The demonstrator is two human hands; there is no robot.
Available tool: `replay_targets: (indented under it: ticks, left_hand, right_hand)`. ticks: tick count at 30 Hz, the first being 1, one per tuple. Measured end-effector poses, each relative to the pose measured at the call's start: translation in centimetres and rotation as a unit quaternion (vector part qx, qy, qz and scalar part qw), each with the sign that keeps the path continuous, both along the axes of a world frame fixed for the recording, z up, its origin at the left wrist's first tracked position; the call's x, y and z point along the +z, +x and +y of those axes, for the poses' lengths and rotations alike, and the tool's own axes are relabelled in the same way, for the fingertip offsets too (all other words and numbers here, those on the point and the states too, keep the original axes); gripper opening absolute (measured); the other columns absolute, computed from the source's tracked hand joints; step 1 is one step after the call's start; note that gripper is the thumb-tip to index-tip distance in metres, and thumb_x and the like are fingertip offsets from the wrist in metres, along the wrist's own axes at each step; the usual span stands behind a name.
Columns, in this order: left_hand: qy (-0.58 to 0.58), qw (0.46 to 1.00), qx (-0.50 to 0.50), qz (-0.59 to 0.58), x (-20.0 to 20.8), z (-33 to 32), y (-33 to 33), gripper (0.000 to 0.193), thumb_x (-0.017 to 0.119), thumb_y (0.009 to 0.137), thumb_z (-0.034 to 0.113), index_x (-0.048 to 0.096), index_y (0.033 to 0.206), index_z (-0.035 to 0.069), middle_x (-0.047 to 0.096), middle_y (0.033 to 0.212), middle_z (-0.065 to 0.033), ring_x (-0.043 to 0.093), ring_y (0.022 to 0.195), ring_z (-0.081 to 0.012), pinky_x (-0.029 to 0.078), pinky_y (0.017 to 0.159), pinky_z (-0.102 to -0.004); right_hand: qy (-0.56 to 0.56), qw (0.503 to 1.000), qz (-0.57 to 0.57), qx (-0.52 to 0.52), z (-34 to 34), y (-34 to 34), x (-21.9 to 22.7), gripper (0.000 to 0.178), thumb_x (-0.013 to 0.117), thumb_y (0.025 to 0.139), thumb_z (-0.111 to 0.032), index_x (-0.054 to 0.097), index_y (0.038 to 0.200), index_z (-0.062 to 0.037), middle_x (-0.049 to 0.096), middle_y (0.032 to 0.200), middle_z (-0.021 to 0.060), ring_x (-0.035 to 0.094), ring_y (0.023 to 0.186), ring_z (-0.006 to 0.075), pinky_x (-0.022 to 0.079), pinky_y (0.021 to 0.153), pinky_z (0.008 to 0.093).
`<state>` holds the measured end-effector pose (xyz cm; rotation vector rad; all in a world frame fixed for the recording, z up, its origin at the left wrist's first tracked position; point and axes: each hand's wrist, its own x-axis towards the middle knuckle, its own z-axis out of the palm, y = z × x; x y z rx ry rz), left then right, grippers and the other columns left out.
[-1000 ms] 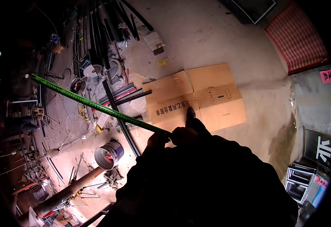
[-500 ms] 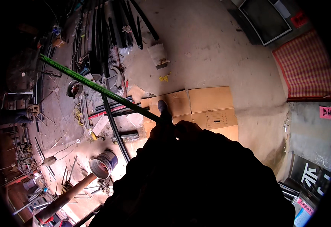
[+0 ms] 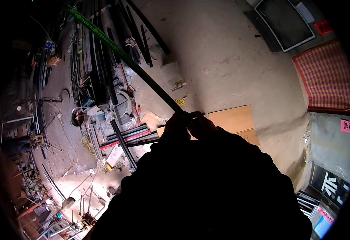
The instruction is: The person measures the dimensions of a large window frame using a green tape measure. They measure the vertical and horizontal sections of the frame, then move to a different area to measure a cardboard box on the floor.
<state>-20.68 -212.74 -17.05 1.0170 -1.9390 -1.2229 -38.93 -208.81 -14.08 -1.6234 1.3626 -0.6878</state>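
Flat brown cardboard sheet [image 3: 235, 120] centre frame, red checked mat [image 3: 325, 76] upper right, left hand [image 3: 176, 125] and right hand [image 3: 201, 125] both closed around green rod [image 3: 123, 58] slanting to upper left.

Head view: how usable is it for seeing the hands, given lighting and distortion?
Head view: hands backlit, near silhouette, grip on the green rod unreadable; sunlit floor bright, left clutter in shadow; fisheye bends edges, black rim.

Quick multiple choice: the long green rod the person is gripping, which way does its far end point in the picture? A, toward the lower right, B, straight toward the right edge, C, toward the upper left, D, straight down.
C: the long green rod runs from the dark, silhouetted hands near the middle up to the upper left, over the stack of dark bars.
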Motion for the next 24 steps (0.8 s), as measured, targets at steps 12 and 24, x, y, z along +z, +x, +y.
replay_targets:
  ticks: [12, 24]
  left_hand:
    - [0.279, 0.946, 0.077, 0.144, 0.3, -13.4, -14.2, 0.034, 0.043, 0.113, 0.028, 0.067, 0.105, 0.006, 0.073, 0.094, -0.0097, 0.07, 0.084, -0.0196, 0.056, 0.076, -0.0354]
    - [0.258, 0.927, -0.221, 0.16, 9.3, -23.3, -46.7, 0.034, 0.046, 0.113, 0.031, 0.058, 0.098, 0.003, 0.069, 0.091, -0.0081, 0.066, 0.081, -0.0144, 0.055, 0.076, -0.0315]
  right_hand:
    - [-0.151, 0.985, -0.069, -0.043, -9.5, -11.8, 0.9, 0.053, 0.069, 0.096, -0.016, 0.045, 0.141, -0.0029, 0.061, 0.119, 0.0215, 0.07, 0.094, 0.0254, 0.059, 0.081, 0.0387]
    - [0.023, 0.885, -0.205, -0.418, -8.0, -38.9, 3.6, 0.041, 0.062, 0.105, -0.022, 0.057, 0.139, 0.0007, 0.07, 0.116, 0.0147, 0.068, 0.105, 0.0169, 0.059, 0.086, 0.0324]
